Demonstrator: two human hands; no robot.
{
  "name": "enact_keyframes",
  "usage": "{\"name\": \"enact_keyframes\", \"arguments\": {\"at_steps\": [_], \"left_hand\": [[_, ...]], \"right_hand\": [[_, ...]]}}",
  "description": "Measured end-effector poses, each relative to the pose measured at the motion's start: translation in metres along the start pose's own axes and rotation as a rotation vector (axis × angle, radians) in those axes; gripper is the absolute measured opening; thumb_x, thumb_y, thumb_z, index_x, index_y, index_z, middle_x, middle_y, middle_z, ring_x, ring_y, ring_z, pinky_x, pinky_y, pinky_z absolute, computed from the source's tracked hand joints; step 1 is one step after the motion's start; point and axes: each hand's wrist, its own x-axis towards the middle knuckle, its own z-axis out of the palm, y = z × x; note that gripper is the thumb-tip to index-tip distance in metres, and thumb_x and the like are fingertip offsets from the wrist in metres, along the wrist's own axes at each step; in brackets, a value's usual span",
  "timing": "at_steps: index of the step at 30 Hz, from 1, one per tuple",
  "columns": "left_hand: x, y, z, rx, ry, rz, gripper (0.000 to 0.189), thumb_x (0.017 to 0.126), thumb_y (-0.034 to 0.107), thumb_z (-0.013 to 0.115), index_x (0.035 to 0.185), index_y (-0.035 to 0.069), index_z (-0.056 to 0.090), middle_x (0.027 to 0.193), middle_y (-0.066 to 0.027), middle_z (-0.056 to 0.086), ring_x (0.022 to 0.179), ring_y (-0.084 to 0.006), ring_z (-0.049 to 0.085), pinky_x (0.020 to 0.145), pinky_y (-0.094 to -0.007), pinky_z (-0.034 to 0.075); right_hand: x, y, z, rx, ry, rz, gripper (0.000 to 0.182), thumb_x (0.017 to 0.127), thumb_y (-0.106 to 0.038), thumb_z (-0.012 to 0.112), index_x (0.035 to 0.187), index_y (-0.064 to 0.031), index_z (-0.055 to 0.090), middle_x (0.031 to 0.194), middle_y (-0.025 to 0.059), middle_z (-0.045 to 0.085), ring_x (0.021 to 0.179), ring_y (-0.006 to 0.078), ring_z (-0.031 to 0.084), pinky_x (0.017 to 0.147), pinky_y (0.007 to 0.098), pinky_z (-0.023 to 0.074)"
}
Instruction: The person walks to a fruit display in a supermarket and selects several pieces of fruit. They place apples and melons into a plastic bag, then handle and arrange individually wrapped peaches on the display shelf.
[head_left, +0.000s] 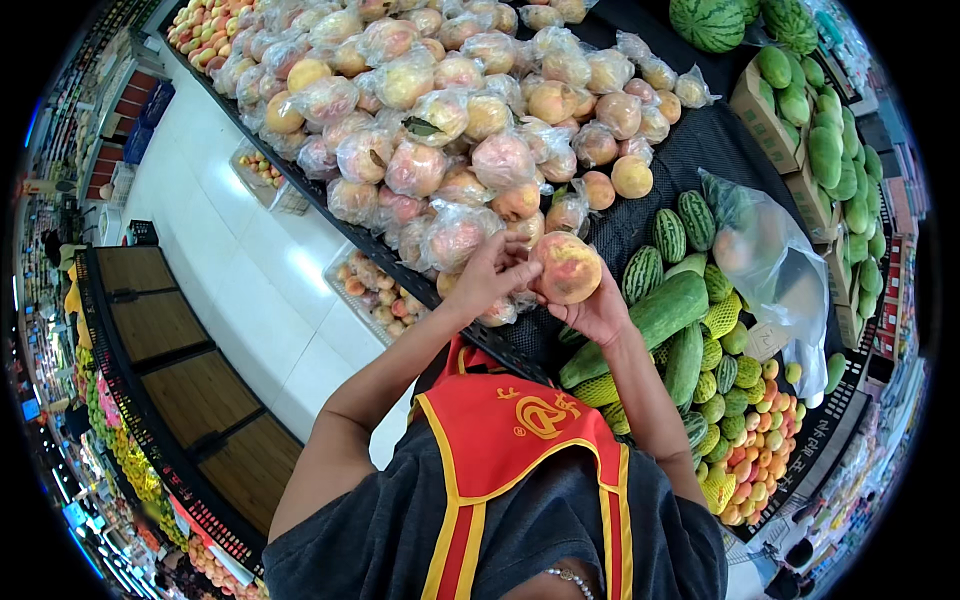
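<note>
A bare peach (568, 268), yellow with red blush, rests in my right hand (600, 311), whose fingers support it from below and the right. At its left side is my left hand (491, 276), fingers slightly curled and apart, with the thumb at or against the peach's edge. I see nothing held in the left hand. Just beyond both hands lies a large heap of peaches, many wrapped in clear plastic film. One wrapped peach (459, 234) is close to my left fingers. An unwrapped peach (631, 177) sits at the heap's right edge.
Striped small melons (643, 274) and long green melons (670, 307) lie right of my hands. Beyond them is a clear plastic bag (772, 255) with fruit inside. Cartons (769, 120) hold green melons. A crate of peaches (375, 292) stands on the floor (247, 247) below the stand's left edge.
</note>
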Motion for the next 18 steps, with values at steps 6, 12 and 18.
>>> {"name": "enact_keyframes", "arguments": {"at_steps": [6, 12, 18], "left_hand": [[0.003, -0.009, 0.027, 0.057, -0.093, 0.203, 0.075, 0.076, 0.021, 0.079, 0.134, 0.002, 0.036, 0.124, -0.0079, 0.05, 0.115, -0.0155, 0.049, 0.097, -0.0314, 0.042], [-0.003, -0.005, 0.035, 0.022, -0.028, 0.138, 0.075, 0.071, 0.028, 0.083, 0.128, 0.001, 0.043, 0.118, -0.0066, 0.055, 0.109, -0.015, 0.053, 0.093, -0.0293, 0.044], [-0.007, 0.012, 0.044, 0.577, 0.142, 0.285, 0.072, 0.064, 0.036, 0.085, 0.118, 0.0, 0.053, 0.096, -0.0098, 0.066, 0.089, -0.0178, 0.064, 0.08, -0.0308, 0.05]], "right_hand": [[-0.001, 0.003, -0.018, 0.057, -0.132, 0.096, 0.066, 0.096, -0.058, 0.029, 0.128, -0.0031, 0.047, 0.101, 0.0187, 0.066, 0.076, 0.0267, 0.068, 0.063, 0.036, 0.06], [-0.018, -0.008, -0.016, -0.509, 0.164, 0.06, 0.065, 0.097, -0.058, 0.028, 0.128, -0.0043, 0.048, 0.09, 0.016, 0.068, 0.068, 0.0222, 0.068, 0.061, 0.0308, 0.0586], [-0.027, -0.003, 0.002, -0.658, 0.217, -0.175, 0.065, 0.096, -0.059, 0.031, 0.132, -0.0051, 0.042, 0.102, 0.0129, 0.065, 0.08, 0.0211, 0.068, 0.065, 0.0307, 0.0583]]}}
